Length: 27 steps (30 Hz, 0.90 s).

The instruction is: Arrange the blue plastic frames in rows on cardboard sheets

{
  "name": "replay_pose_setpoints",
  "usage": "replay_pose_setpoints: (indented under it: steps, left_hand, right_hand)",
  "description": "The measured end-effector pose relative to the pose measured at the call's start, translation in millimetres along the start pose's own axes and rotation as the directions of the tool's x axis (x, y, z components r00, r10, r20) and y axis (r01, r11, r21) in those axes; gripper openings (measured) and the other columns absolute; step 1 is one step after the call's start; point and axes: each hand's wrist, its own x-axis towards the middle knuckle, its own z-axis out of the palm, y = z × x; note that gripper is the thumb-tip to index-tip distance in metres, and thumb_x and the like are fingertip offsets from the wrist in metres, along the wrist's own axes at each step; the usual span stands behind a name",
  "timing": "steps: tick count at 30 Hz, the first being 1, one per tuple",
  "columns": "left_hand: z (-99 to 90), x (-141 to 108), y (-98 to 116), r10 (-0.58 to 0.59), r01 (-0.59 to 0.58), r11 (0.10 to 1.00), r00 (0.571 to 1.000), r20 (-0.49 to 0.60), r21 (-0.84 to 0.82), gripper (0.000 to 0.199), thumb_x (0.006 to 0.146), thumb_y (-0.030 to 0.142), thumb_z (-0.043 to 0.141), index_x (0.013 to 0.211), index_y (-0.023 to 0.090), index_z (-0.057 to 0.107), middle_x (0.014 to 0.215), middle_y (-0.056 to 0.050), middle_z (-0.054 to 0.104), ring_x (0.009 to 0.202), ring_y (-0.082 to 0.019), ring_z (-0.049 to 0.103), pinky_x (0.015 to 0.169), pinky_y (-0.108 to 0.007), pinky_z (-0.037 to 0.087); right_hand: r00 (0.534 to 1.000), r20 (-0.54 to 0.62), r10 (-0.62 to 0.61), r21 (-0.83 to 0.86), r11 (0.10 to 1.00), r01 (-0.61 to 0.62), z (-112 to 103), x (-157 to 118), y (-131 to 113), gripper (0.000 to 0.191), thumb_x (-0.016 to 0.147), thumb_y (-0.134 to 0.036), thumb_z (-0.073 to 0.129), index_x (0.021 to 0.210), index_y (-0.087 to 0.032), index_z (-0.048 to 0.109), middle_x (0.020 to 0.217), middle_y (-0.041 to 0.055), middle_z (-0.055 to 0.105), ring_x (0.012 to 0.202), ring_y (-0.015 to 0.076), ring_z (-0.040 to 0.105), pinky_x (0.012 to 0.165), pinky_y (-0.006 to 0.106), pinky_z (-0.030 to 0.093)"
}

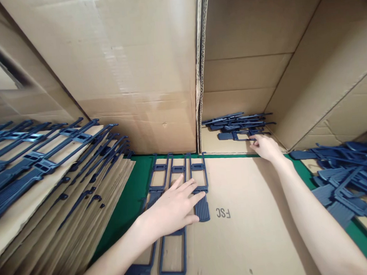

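My left hand (175,205) lies palm down with its fingers spread across a row of dark blue plastic frame parts (202,207). These parts, each with open windows and a ribbed end, lie side by side on a flat cardboard sheet (252,225) printed "FSC". Some of them are partly covered by the hand. At the far right, my right hand (265,147) reaches to the open cardboard box, its fingers closed on the end of a single dark blue plastic frame part (233,136). Behind that part is a loose pile of similar parts (237,120) on the box floor.
To the left rises a stack of cardboard sheets (90,202) with dark blue parts between and on top. A tangled heap of dark blue parts (353,180) sits at the right. Box walls (141,73) stand behind, and a green surface (136,180) lies underneath.
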Motion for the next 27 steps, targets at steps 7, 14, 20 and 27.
replay_pose_setpoints:
  steps: [7, 14, 20, 27]
  left_hand:
    - [0.4, 0.1, 1.0, -0.007, 0.007, 1.000, 1.000, 0.012, 0.015, 0.053, 0.086, 0.041, 0.061, 0.133, 0.022, 0.049, 0.143, -0.012, 0.043, 0.135, -0.029, 0.034, 0.113, -0.048, 0.022]
    - [0.1, -0.4, 0.7, -0.014, 0.014, 1.000, 1.000, -0.006, -0.007, 0.048, 0.087, 0.042, 0.058, 0.131, 0.023, 0.051, 0.142, -0.011, 0.045, 0.134, -0.029, 0.036, 0.112, -0.047, 0.024]
    - [-3.4, 1.1, 1.9, 0.013, -0.013, 1.000, 0.999, -0.033, 0.011, 0.047, 0.087, 0.040, 0.059, 0.130, 0.023, 0.052, 0.141, -0.010, 0.046, 0.134, -0.029, 0.037, 0.112, -0.048, 0.024]
    - [-19.9, 7.7, 9.5, -0.033, 0.034, 0.999, 0.970, -0.242, 0.000, 0.045, 0.092, 0.031, 0.051, 0.135, 0.023, 0.043, 0.148, -0.009, 0.036, 0.139, -0.027, 0.026, 0.115, -0.050, 0.019]
  right_hand:
    - [1.000, -0.028, 0.004, -0.022, 1.000, -0.005, 1.5, -2.4, -1.5, 0.034, 0.084, -0.024, 0.046, 0.114, -0.021, 0.064, 0.092, 0.0132, 0.059, 0.095, 0.0289, 0.055, 0.079, 0.037, 0.044]
    - [0.997, -0.076, 0.008, -0.030, 0.999, -0.011, -2.0, -6.7, -7.1, 0.024, 0.083, -0.030, 0.053, 0.100, -0.024, 0.068, 0.104, 0.0147, 0.052, 0.100, 0.0338, 0.048, 0.079, 0.044, 0.043]
    - [0.990, -0.114, -0.078, 0.001, 0.997, 0.079, -3.6, -8.4, -12.7, 0.022, 0.085, -0.027, 0.050, 0.091, -0.024, 0.070, 0.104, 0.0119, 0.055, 0.102, 0.0318, 0.048, 0.083, 0.044, 0.040]
    - [0.927, -0.264, -0.268, 0.064, 0.954, 0.294, -45.1, -1.9, -39.9, 0.025, 0.091, -0.029, 0.041, 0.086, -0.024, 0.065, 0.103, 0.0049, 0.063, 0.105, 0.0239, 0.053, 0.105, 0.048, 0.017]
